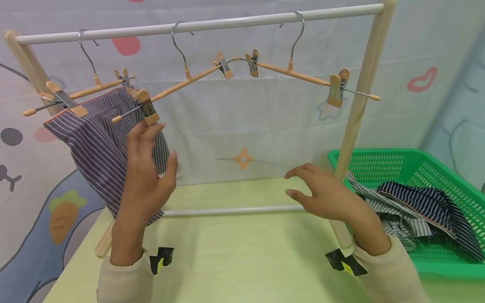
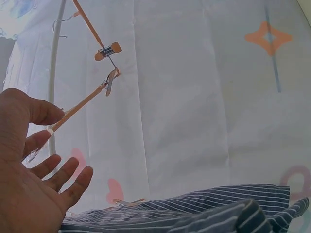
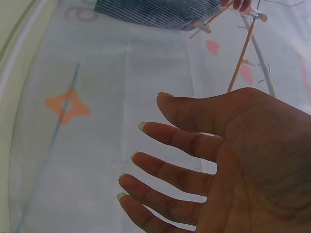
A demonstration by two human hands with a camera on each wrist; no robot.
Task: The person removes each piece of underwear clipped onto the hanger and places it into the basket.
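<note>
My left hand is raised under the near clip of the middle hanger, fingertips right at the clip's lower end and thumb spread away. In the left wrist view the hanger's bar runs behind the thumb, and that hand's fingers are loosely bent. Behind it, dark striped fabric with an orange edge hangs from the clips of the left hanger. My right hand hovers near the rack's right post, holding nothing; its fingers are spread and slightly bent in the right wrist view.
A white rail on wooden posts carries the hangers. The right hanger has bare clips. To the right, a green basket holds striped cloths. Black tape pieces lie on the pale table.
</note>
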